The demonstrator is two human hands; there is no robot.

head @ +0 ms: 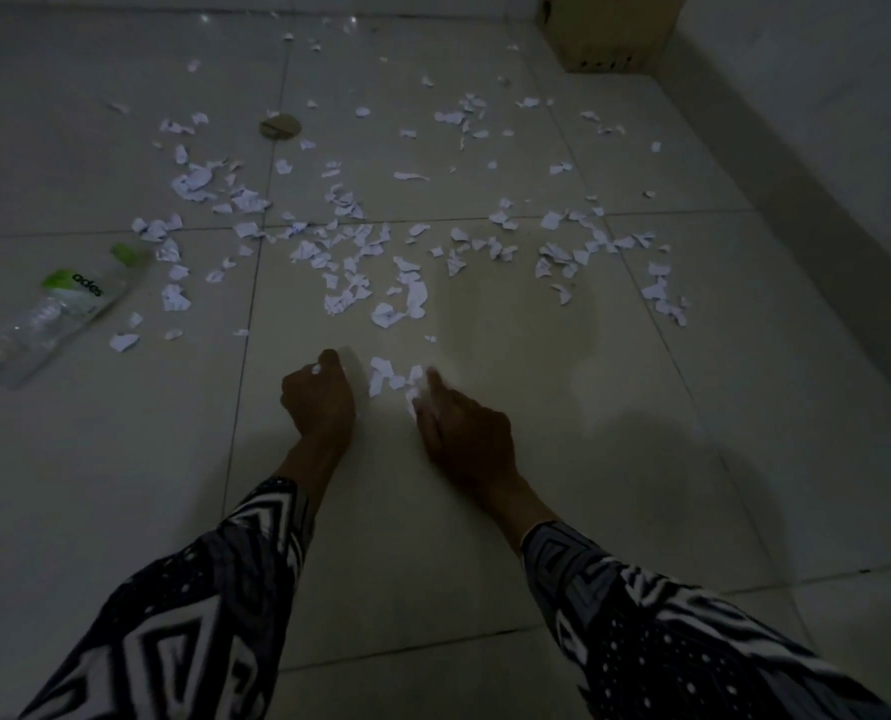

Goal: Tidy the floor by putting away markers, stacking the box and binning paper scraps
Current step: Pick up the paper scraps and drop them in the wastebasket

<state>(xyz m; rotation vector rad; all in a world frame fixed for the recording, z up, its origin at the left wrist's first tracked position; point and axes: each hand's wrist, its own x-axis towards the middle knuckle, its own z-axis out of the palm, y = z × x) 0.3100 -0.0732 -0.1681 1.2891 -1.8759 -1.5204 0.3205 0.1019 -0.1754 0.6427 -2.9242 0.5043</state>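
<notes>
White paper scraps [360, 236] lie scattered across the pale tiled floor [511, 459], thickest in the middle. A small cluster of scraps [389, 379] sits right between my hands. My left hand [319, 400] is curled into a fist, with a bit of white paper showing at its fingertips. My right hand [464, 431] reaches forward with fingers extended, touching the scraps at its tips; it is blurred. A cardboard box [607, 28] stands in the far right corner. No markers are visible.
A clear plastic bottle [59, 314] with a green label lies on its side at the left. A round drain cover [280, 127] sits in the floor beyond the scraps. A wall [807, 122] runs along the right side.
</notes>
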